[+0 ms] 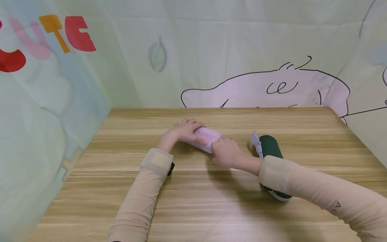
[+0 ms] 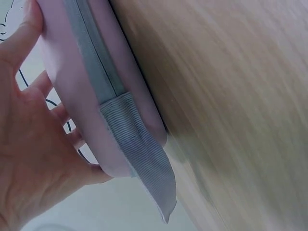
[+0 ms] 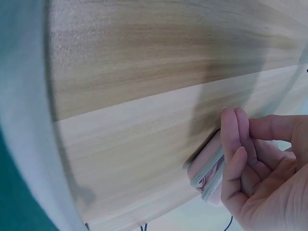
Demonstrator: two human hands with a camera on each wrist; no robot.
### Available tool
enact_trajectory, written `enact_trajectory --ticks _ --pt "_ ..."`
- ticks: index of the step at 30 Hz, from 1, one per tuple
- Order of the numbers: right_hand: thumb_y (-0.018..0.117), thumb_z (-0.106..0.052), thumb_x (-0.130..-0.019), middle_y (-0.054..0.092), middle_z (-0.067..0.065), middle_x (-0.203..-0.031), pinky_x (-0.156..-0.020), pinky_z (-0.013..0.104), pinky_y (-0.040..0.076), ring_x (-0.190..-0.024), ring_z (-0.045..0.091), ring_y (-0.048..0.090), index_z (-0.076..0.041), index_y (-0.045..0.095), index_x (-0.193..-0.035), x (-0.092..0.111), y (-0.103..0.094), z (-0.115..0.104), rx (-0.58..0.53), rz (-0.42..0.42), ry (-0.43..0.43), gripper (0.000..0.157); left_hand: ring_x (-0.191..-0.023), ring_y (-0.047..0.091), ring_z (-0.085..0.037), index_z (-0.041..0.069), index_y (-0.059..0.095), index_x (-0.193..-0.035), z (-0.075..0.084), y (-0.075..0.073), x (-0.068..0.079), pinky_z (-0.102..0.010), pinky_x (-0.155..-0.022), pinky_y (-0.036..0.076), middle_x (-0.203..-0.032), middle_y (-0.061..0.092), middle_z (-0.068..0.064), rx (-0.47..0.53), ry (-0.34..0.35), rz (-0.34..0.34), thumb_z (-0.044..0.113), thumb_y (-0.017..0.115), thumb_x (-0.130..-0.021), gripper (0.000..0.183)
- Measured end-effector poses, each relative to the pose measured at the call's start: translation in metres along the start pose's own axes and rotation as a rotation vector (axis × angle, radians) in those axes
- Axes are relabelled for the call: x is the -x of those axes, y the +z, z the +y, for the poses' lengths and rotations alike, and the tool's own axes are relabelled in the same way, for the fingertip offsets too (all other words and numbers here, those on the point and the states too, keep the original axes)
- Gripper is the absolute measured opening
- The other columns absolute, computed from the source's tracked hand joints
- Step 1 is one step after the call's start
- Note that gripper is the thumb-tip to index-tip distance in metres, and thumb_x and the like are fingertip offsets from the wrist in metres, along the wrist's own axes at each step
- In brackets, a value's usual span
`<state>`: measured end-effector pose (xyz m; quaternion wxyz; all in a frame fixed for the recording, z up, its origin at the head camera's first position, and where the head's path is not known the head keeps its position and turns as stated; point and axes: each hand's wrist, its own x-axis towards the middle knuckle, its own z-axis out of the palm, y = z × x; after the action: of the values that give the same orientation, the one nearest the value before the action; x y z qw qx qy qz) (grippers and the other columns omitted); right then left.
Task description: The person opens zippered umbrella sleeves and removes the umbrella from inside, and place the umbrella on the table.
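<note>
A pink zip case (image 1: 208, 137) with a grey zipper band and a ribbed grey fabric tab (image 2: 142, 149) at one end lies on the wooden table. My left hand (image 1: 190, 129) grips it from above, fingers over the far side and thumb on the near part. At the case's right end, my right hand (image 1: 226, 152) has thumb and fingers pinched together at the zipper; the pull itself is hidden by the fingers. In the right wrist view, the zipper (image 3: 208, 178) is parted at that end, beside the right hand (image 3: 262, 166).
A dark green rounded case (image 1: 270, 146) with a light grey tab (image 1: 256, 143) lies to the right, partly under my right forearm. The wooden table (image 1: 193, 208) meets a printed cloth backdrop (image 1: 193, 50) at its far edge.
</note>
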<state>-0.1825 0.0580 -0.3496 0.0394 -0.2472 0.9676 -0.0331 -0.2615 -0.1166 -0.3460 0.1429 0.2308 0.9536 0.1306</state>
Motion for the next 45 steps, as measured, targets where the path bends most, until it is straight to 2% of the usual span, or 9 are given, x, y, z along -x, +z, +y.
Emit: enact_trajectory --ticks 7,12,15,20,25,29,35,40,45 --pt "0.058 -0.008 -0.07 0.038 -0.005 -0.049 -0.042 0.025 0.033 -0.049 0.011 0.037 -0.018 0.039 -0.05 0.0 0.0 -0.001 -0.011 0.006 -0.013 0.03 -0.134 0.024 -0.03 0.031 0.042 -0.132 0.001 -0.001 0.0 -0.065 -0.103 0.018 -0.14 0.038 -0.003 0.004 0.003 0.001 0.061 0.062 -0.073 0.069" --pt "0.06 -0.01 -0.071 0.039 -0.005 -0.05 -0.043 0.026 0.034 -0.05 0.011 0.039 -0.018 0.039 -0.051 -0.002 -0.001 -0.003 -0.012 -0.007 0.0 0.03 -0.134 0.023 -0.03 0.03 0.042 -0.133 0.003 -0.003 0.001 -0.065 -0.103 0.018 -0.141 0.037 -0.003 0.003 0.002 -0.005 0.06 0.062 -0.074 0.069" --pt "0.061 -0.01 -0.072 0.043 -0.004 -0.052 -0.045 0.027 0.038 -0.051 0.013 0.042 -0.016 0.043 -0.054 -0.003 0.0 -0.004 -0.01 -0.01 0.012 0.026 -0.134 0.023 -0.03 0.03 0.041 -0.133 0.003 -0.003 0.001 -0.066 -0.103 0.018 -0.142 0.037 -0.004 0.001 0.001 -0.011 0.061 0.061 -0.074 0.07" --pt "0.067 -0.018 -0.073 0.058 0.004 -0.067 -0.057 0.036 0.048 -0.063 0.019 0.053 -0.012 0.054 -0.064 -0.003 0.002 -0.007 0.017 0.007 0.026 0.017 -0.134 0.024 -0.031 0.031 0.041 -0.134 0.002 -0.002 -0.001 -0.065 -0.102 0.019 -0.142 0.036 -0.004 -0.006 0.0 -0.015 0.062 0.061 -0.074 0.071" --pt "0.071 -0.023 -0.072 0.064 0.01 -0.078 -0.061 0.042 0.051 -0.072 0.025 0.058 -0.009 0.061 -0.075 -0.004 0.003 -0.011 -0.002 0.013 0.05 0.018 -0.134 0.024 -0.032 0.03 0.04 -0.134 0.002 -0.002 -0.001 -0.066 -0.101 0.019 -0.142 0.036 -0.005 -0.015 0.002 -0.018 0.063 0.061 -0.073 0.072" --pt "0.07 -0.02 -0.072 0.062 0.007 -0.071 -0.055 0.038 0.049 -0.067 0.022 0.057 -0.009 0.06 -0.073 -0.005 0.003 -0.013 -0.026 0.017 0.055 0.015 -0.134 0.023 -0.031 0.031 0.041 -0.134 0.003 -0.002 -0.001 -0.066 -0.102 0.018 -0.142 0.036 -0.004 -0.011 -0.002 -0.019 0.063 0.061 -0.073 0.072" --pt "0.065 -0.016 -0.073 0.058 -0.001 -0.055 -0.047 0.027 0.044 -0.055 0.017 0.056 -0.013 0.055 -0.06 -0.005 0.002 -0.015 -0.074 -0.004 0.056 0.017 -0.134 0.023 -0.031 0.03 0.041 -0.133 0.003 -0.003 -0.001 -0.066 -0.1 0.019 -0.142 0.036 -0.004 -0.015 -0.002 -0.016 0.062 0.061 -0.073 0.071" --pt "0.063 -0.012 -0.071 0.055 -0.004 -0.048 -0.046 0.026 0.043 -0.054 0.016 0.055 -0.014 0.053 -0.053 -0.005 0.002 -0.017 -0.092 -0.009 0.06 0.021 -0.134 0.023 -0.031 0.031 0.04 -0.134 0.004 -0.003 -0.001 -0.065 -0.101 0.02 -0.143 0.036 -0.004 -0.024 -0.001 -0.021 0.062 0.061 -0.073 0.071" --pt "0.06 -0.008 -0.072 0.053 -0.006 -0.039 -0.04 0.022 0.04 -0.043 0.011 0.052 -0.012 0.054 -0.05 -0.005 0.003 -0.019 -0.133 -0.019 0.055 0.023 -0.134 0.023 -0.032 0.03 0.039 -0.135 0.004 -0.004 0.001 -0.066 -0.1 0.02 -0.144 0.034 -0.005 -0.029 -0.002 -0.024 0.061 0.06 -0.074 0.071"
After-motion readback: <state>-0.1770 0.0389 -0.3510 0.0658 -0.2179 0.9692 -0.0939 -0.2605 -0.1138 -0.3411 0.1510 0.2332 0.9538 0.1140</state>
